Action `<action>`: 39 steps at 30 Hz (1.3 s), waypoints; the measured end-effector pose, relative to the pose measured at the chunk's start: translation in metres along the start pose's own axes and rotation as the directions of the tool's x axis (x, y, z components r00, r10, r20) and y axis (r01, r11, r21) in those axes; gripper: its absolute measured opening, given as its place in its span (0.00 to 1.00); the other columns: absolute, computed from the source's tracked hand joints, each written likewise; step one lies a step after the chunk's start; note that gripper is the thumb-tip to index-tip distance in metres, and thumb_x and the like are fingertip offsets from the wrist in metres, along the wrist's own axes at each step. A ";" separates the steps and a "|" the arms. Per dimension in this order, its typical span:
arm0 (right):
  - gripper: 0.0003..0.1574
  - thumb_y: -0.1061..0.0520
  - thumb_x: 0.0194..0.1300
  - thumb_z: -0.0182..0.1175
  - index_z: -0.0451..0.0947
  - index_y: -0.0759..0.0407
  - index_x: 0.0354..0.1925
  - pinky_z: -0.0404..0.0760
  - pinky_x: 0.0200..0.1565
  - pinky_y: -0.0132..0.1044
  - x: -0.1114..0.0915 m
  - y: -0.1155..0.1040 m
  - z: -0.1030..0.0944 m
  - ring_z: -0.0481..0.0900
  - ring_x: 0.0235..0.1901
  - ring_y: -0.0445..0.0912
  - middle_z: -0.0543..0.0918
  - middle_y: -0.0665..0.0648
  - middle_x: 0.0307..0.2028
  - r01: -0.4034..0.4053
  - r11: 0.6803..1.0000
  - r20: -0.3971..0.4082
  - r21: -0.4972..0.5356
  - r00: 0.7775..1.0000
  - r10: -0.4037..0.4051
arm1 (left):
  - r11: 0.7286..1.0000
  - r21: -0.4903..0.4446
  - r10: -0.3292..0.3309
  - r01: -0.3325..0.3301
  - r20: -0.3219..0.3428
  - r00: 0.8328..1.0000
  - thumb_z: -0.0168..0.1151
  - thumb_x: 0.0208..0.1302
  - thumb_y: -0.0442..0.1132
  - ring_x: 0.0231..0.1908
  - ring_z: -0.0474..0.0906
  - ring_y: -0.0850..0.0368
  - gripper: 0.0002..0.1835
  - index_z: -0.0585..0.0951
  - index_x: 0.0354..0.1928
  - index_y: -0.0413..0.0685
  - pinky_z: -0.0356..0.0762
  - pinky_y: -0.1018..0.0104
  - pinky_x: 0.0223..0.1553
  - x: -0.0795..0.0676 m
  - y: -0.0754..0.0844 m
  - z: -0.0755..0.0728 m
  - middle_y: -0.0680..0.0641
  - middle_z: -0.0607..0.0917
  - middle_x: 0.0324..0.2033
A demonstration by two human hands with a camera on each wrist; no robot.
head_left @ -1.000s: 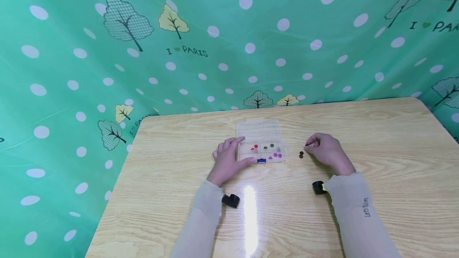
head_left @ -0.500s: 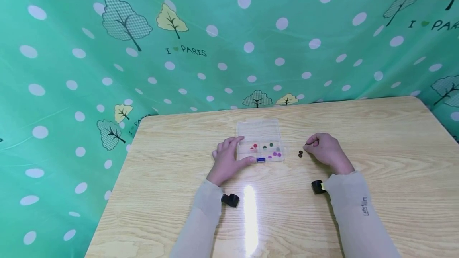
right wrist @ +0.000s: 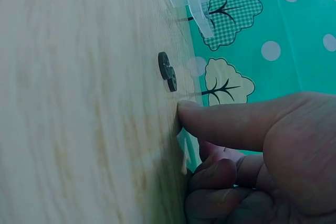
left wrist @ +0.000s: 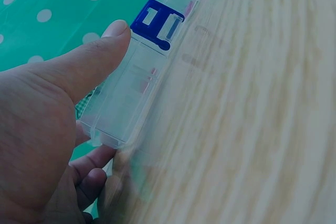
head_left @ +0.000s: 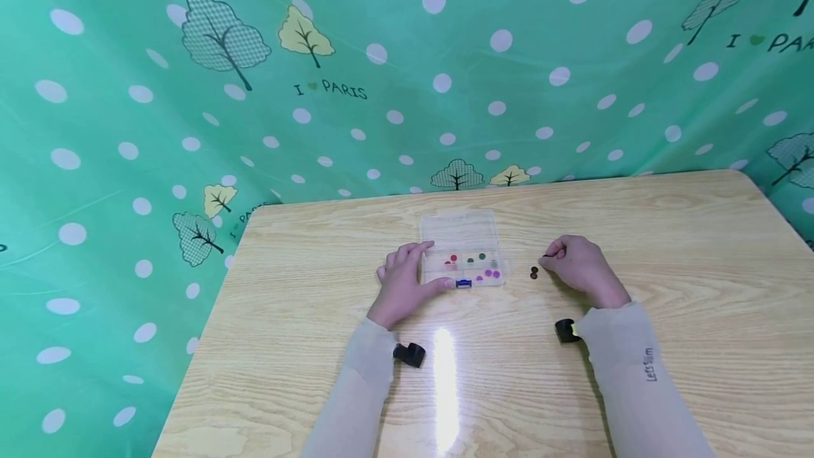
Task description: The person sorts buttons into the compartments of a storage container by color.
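A clear plastic compartment box [head_left: 458, 232] lies on the table with its lid laid back. My left hand [head_left: 403, 281] grips its left end, the thumb along the front beside the blue latch [left wrist: 157, 23] and the fingers around the side and back. Inside are red buttons [head_left: 453, 258], green buttons [head_left: 482, 256] and purple buttons [head_left: 488, 273]. To the right of the box, two black buttons [head_left: 533, 272] lie touching on the table. Just beyond them my right hand [head_left: 577, 267] pinches a small dark button at the tabletop, mostly hidden by thumb and fingers.
The wood-grain table [head_left: 286, 345] ends at the back against a green dotted cloth [head_left: 381, 119]. A bright light reflection [head_left: 445, 387] shows on the tabletop. Each wrist wears a black camera, the left camera [head_left: 410, 355] and the right camera [head_left: 564, 331].
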State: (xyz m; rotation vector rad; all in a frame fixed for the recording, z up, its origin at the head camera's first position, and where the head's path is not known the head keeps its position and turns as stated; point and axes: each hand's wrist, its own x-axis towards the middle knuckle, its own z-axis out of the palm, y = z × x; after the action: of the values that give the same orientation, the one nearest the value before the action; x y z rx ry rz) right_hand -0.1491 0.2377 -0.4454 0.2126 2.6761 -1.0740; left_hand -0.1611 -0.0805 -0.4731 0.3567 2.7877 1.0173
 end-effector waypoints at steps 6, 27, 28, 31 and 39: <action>0.15 0.54 0.69 0.62 0.76 0.67 0.42 0.69 0.36 0.41 -0.001 -0.001 -0.001 0.71 0.35 0.52 0.74 0.59 0.35 0.008 1.000 0.000 -0.008 1.000 -0.008 | 1.000 -0.005 -0.003 0.003 -0.003 1.000 0.70 0.52 0.69 0.65 0.58 0.47 0.50 0.65 0.75 0.63 0.53 0.50 0.57 0.000 0.000 0.000 0.49 0.65 0.70; 0.15 0.53 0.71 0.59 0.76 0.66 0.43 0.69 0.36 0.41 -0.002 0.001 0.000 0.71 0.35 0.52 0.74 0.59 0.36 0.020 1.000 -0.001 -0.002 1.000 -0.020 | 1.000 -0.006 0.016 -0.016 -0.008 1.000 0.69 0.51 0.72 0.66 0.59 0.46 0.51 0.64 0.75 0.62 0.53 0.47 0.58 0.000 -0.001 0.001 0.47 0.65 0.71; 0.15 0.53 0.71 0.58 0.76 0.66 0.43 0.69 0.36 0.41 -0.002 0.001 0.000 0.71 0.35 0.52 0.74 0.59 0.36 0.017 1.000 -0.005 0.000 1.000 -0.017 | 1.000 -0.007 0.018 -0.018 -0.009 1.000 0.69 0.51 0.71 0.66 0.59 0.46 0.51 0.64 0.75 0.61 0.53 0.47 0.58 0.000 -0.001 0.001 0.47 0.65 0.71; 0.16 0.52 0.72 0.58 0.77 0.66 0.44 0.69 0.36 0.41 -0.003 0.001 0.000 0.71 0.36 0.52 0.75 0.59 0.36 0.012 1.000 -0.013 0.003 1.000 -0.012 | 1.000 -0.005 0.020 -0.020 -0.010 1.000 0.69 0.51 0.71 0.66 0.59 0.46 0.51 0.64 0.75 0.61 0.53 0.47 0.58 0.000 -0.001 0.000 0.47 0.65 0.71; 0.16 0.52 0.73 0.57 0.78 0.65 0.44 0.70 0.37 0.41 -0.005 -0.001 0.000 0.73 0.36 0.52 0.78 0.60 0.37 0.023 1.000 -0.014 0.018 1.000 -0.023 | 1.000 0.003 0.006 -0.006 -0.002 1.000 0.69 0.51 0.70 0.66 0.59 0.46 0.51 0.64 0.75 0.62 0.53 0.48 0.59 0.000 0.000 0.001 0.47 0.65 0.71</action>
State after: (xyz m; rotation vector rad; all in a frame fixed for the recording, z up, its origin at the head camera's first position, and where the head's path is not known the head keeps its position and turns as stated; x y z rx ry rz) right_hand -0.1449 0.2369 -0.4434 0.1935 2.6885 -1.1076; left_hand -0.1606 -0.0804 -0.4737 0.3653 2.7919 1.0152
